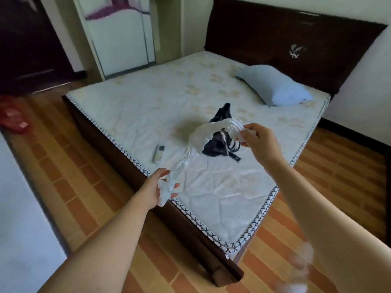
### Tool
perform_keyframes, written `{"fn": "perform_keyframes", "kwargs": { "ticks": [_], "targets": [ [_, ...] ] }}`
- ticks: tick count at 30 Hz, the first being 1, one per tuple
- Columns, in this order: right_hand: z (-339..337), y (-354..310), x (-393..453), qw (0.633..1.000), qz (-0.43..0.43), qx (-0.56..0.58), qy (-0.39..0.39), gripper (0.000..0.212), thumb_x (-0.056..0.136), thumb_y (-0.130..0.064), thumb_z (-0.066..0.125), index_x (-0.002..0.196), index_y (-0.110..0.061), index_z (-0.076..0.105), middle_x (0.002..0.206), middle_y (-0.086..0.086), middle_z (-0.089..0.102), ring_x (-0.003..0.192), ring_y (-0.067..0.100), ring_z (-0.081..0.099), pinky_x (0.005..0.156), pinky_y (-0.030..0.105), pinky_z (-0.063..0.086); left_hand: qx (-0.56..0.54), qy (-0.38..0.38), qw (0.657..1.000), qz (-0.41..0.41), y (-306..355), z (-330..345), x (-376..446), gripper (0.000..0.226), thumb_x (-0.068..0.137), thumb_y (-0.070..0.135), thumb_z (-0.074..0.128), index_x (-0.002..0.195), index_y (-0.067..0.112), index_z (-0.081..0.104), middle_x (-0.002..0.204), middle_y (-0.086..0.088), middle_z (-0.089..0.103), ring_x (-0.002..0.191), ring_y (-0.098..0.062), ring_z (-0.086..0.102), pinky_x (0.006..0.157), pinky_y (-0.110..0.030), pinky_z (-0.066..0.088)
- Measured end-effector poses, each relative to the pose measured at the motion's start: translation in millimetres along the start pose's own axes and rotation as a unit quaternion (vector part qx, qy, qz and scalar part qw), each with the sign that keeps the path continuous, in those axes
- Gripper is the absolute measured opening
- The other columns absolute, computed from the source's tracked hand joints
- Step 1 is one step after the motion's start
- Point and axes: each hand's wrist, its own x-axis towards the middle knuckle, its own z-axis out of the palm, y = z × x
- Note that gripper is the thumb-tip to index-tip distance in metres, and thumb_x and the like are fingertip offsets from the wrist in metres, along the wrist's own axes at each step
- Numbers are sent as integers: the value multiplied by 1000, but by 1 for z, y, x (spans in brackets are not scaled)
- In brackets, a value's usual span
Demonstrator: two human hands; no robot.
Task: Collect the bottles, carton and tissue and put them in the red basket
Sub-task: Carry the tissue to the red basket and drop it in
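A long twisted strip of white tissue [195,142] hangs in the air over the mattress [148,115], stretched between both hands. The left hand [157,187] fingers pinch its lower end, the right hand [259,140] fingers pinch its upper end. A remote control [159,153] lies beside a dark garment [220,142].

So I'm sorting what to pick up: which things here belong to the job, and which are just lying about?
Job: tissue held in left hand and right hand; red basket.
Lying about: remote, dark garment, pillow, all on the bed.
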Motion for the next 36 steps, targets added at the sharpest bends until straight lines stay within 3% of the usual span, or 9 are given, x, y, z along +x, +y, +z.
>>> {"fn": "perform_keyframes", "kwargs": {
  "ticks": [3,7,10,14,16,20,25,30,36],
  "targets": [
    [52,-26,17,999,-26,1,-48,24,87,-18,54,106,-8,63,93,12,69,82,26,66,79,41,54,-23,44,998,39,25,-48,-10,38,93,36,43,124,17,56,126,-10,57,102,-24,60,81,-42,51],
    [109,-51,31,992,-52,13,-113,22,87,-17,55,105,-8,63,83,4,67,87,30,65,83,46,52,-57,99,990,83,41,-93,-30,25,95,33,43,101,19,61,114,-11,61,100,-26,62,78,-43,52],
    [144,-66,38,985,-81,17,-149,9,86,-15,56,90,-15,64,84,8,68,87,31,65,83,47,53,-84,144,982,91,47,-119,-42,31,96,35,42,115,16,57,117,-12,60,100,-25,63,74,-41,54],
    [181,-85,44,975,-102,41,-191,25,86,-11,54,71,-31,58,73,-5,63,82,28,64,78,38,54,-105,192,971,92,53,-149,-55,34,96,37,41,124,18,49,134,-10,52,104,-21,61,69,-35,57],
    [196,-94,49,969,-114,38,-215,23,86,-10,53,73,-28,58,72,-5,61,81,29,63,63,28,54,-126,208,965,102,54,-158,-59,37,94,36,46,126,16,50,130,-10,55,111,-24,60,82,-39,56],
    [219,-105,63,953,-168,5,-252,23,85,-12,53,70,-29,58,72,-2,62,84,37,62,70,41,51,-117,243,950,156,55,-159,-58,35,97,26,42,129,11,46,141,-14,45,118,-29,52,106,-48,41],
    [250,-106,83,931,-219,-11,-293,11,86,-11,54,86,-15,63,65,-8,59,80,36,61,53,19,38,-88,291,936,178,58,-172,-60,49,82,29,65,124,7,52,130,-18,55,99,-30,62,91,-50,50],
    [289,-111,97,910,-239,-4,-339,13,86,-11,54,93,-8,64,77,12,64,80,35,62,67,32,47,-142,317,920,183,57,-191,-58,34,92,16,56,124,9,50,121,-15,58,99,-30,61,74,-41,55],
    [349,-128,117,898,-234,2,-372,13,85,-11,52,92,-9,64,63,-7,51,61,9,48,49,7,36,-180,321,910,190,83,-220,-36,18,93,15,52,111,11,53,106,-9,61,91,-26,63,76,-42,52]
  ]
}}
